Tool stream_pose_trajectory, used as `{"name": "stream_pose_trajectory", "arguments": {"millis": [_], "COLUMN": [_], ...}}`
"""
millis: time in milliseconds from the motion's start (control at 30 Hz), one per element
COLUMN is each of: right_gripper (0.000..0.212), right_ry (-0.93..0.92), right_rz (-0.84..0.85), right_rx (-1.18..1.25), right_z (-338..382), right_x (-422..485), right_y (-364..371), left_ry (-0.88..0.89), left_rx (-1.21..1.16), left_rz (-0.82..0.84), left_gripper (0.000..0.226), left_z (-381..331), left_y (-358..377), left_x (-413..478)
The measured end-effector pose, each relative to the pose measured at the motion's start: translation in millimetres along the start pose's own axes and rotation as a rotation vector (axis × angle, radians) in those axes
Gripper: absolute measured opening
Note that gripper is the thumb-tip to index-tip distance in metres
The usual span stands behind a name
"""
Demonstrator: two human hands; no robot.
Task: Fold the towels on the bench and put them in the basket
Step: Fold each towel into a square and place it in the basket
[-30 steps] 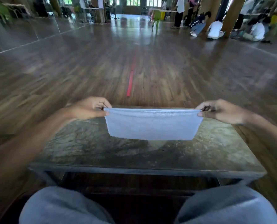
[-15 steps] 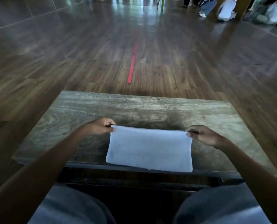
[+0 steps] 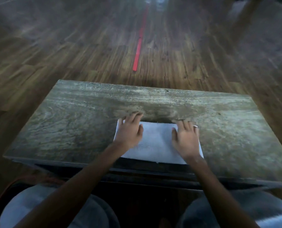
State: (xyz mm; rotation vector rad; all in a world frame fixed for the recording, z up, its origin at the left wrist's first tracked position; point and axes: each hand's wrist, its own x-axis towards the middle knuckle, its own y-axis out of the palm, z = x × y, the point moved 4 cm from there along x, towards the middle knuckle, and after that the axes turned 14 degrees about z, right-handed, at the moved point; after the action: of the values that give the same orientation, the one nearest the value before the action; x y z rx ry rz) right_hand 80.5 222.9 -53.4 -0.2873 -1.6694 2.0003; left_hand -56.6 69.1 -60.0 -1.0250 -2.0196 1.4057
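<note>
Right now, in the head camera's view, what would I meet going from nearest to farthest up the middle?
Grey-trousered knees → white towel → bare far part of the bench → red strip on the wooden floor.

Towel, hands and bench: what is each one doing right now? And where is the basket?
Towel, folded, lying flat on the bench near its front edge.
Left hand, open, fingers spread, pressing on the towel's left side.
Right hand, open, flat on the towel's right side.
Bench, standing level, carrying the towel.
Basket, not in view.
</note>
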Motion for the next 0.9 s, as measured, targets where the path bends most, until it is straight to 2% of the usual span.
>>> {"name": "stream_pose_trajectory", "arguments": {"millis": [67, 133, 267, 400, 533, 633, 700, 767, 833, 900], "right_gripper": [0.041, 0.048, 0.062, 0.082, 0.08, 0.083, 0.082, 0.068, 0.054, 0.051], "right_ry": [-0.123, -0.158, -0.122, -0.01, 0.05, 0.057, 0.056, 0.08, 0.087, 0.078], "right_rz": [0.049, 0.171, 0.315, 0.381, 0.379, 0.427, 0.445, 0.448, 0.459, 0.517], "right_rx": [-0.02, -0.036, -0.119, -0.124, -0.108, 0.005, 0.142, 0.243, 0.249, 0.207], "right_z": [27, 35, 14, -31, -56, -73, -86, -100, -109, -111], "right_x": [-7, -11, -14, -12, -15, -16, -17, -13, 1, 18], "right_y": [20, 40, 55, 45, 35, 31, 24, 16, 9, 6], "left_ry": [0.029, 0.008, -0.038, -0.1, -0.183, -0.21, -0.232, -0.258, -0.192, -0.023], "left_rx": [0.084, 0.16, 0.239, 0.208, 0.157, 0.153, 0.183, 0.159, 0.098, 0.048], "left_rz": [0.089, 0.183, 0.184, 0.168, 0.155, 0.144, 0.134, 0.104, 0.025, -0.05], "left_gripper": [0.065, 0.074, 0.065, 0.07, 0.081, 0.083, 0.08, 0.068, 0.062, 0.059], "left_z": [-14, -9, 13, 30, 50, 62, 68, 64, 38, -10], "left_y": [22, 42, 54, 43, 37, 32, 27, 23, 20, 20], "left_x": [0, 0, -6, -9, -18, -25, -31, -35, -39, -43]}}
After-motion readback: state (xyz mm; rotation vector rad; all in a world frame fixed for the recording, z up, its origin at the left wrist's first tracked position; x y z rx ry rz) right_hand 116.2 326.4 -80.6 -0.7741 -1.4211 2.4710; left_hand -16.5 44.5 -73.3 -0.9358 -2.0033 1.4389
